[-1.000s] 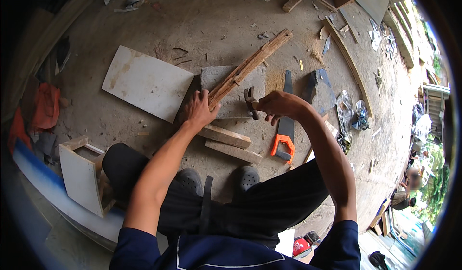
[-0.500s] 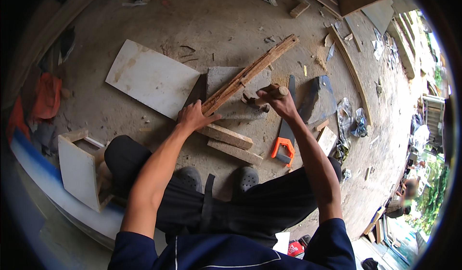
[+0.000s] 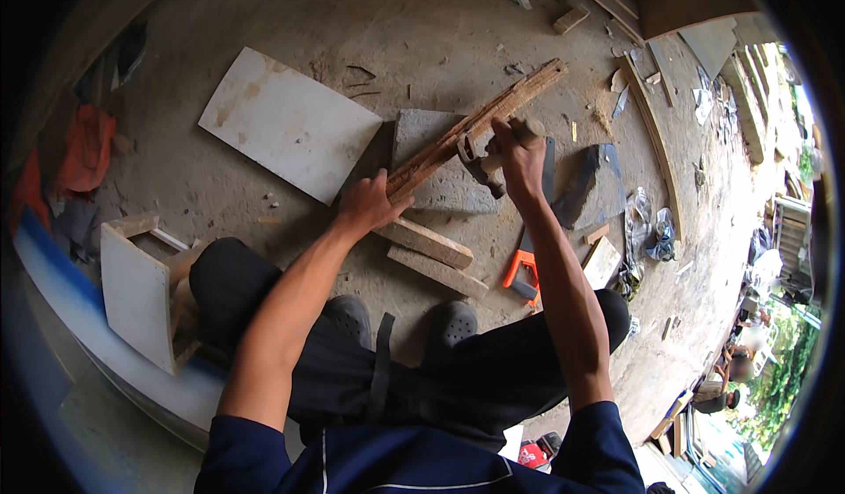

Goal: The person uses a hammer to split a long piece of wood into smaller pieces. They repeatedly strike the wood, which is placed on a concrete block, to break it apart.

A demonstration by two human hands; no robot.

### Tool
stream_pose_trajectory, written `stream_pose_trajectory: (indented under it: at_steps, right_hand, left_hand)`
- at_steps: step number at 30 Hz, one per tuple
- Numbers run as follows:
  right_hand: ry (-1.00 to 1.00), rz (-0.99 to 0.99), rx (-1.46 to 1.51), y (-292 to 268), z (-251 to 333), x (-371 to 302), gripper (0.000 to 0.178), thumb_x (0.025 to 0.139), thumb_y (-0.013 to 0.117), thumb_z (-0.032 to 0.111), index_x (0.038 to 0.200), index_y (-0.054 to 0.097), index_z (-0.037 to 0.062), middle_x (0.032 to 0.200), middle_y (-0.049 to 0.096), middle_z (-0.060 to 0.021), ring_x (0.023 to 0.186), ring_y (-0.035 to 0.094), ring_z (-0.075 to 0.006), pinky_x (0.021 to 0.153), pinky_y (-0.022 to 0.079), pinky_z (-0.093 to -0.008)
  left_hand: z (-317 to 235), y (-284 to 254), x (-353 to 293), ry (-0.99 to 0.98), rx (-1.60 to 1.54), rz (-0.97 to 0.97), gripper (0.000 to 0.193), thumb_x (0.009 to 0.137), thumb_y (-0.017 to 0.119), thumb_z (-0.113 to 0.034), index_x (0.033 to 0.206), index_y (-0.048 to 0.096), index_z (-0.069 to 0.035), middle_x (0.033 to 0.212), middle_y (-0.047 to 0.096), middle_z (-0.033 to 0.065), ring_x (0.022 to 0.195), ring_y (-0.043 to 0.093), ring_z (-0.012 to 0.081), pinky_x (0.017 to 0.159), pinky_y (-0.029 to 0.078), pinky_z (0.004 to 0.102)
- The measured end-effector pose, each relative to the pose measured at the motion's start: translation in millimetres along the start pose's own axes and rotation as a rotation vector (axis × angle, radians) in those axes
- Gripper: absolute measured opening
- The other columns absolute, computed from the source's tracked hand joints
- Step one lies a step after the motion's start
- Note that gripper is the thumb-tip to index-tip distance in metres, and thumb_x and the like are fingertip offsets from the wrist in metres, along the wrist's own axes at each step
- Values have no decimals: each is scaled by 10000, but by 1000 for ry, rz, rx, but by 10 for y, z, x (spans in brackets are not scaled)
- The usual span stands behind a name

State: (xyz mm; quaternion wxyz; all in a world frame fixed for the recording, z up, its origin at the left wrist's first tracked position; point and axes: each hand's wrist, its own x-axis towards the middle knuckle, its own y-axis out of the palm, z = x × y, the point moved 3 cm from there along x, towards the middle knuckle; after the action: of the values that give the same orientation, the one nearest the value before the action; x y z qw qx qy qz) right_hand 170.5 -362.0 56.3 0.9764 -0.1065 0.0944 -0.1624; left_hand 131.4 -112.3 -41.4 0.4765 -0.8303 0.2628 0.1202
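Note:
A long, rough strip of wood lies slantwise across a grey concrete block. My left hand is closed around its near end. In my right hand is a claw hammer, gripped by its wooden handle. The hammer's claw meets the strip's right side near the middle; whether it has caught a nail there is too small to tell. Two short wood pieces lie just below the block. Right of the block, partly behind my right forearm, is a handsaw with an orange handle.
A white board lies on the floor left of the block. An angular dark-faced block and crumpled plastic are at the right. Beside my left knee stands a wooden box frame. Farther right lies a long batten.
My right hand has brought the hammer up and inward, so its claw now sits against the strip. My left hand keeps hold of the near end. The whole view has shifted slightly.

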Motion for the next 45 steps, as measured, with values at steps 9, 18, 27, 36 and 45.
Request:
stream_pose_trajectory:
  at_steps: [9,18,27,36,45]
  right_hand:
    - [-63,2,583,-307,-483,-44,180,888,622,147,768,599,14,713,600,-72,678,573,-161,677,453,-317]
    - [43,381,-509,-567,442,-393,323,889,662,286,1057,721,17,907,719,-98,857,673,-206,799,515,-326]
    - [130,799,-1357,-75,842,-394,420,777,571,187,1118,624,-52,1077,675,-176,1064,648,-303,887,539,-380]
    - [216,868,-1332,-20,533,-322,292,816,566,157,1051,712,65,1022,720,-142,969,705,-289,769,576,-384]
    - [139,595,-1107,-303,306,-491,255,826,528,98,1015,681,22,784,680,-239,762,687,-404,669,552,-492]
  left_hand:
    - [-206,93,48,55,159,-180,786,831,633,-497,1368,376,14,1308,459,292,1212,468,447,1005,393,549]
    - [-463,348,491,108,160,-365,659,944,503,-458,1409,364,-13,1267,436,243,1147,465,423,958,387,543]
    - [-486,-26,587,123,285,-44,685,890,605,-450,1376,389,-18,1343,430,196,1300,408,387,1054,347,555]
    - [-411,247,913,0,172,-172,861,755,760,-492,1379,393,-26,1395,416,202,1346,363,395,1095,320,547]
    - [-570,107,790,5,104,-248,806,675,824,-455,1287,492,-50,1245,492,168,1218,450,400,993,398,531]
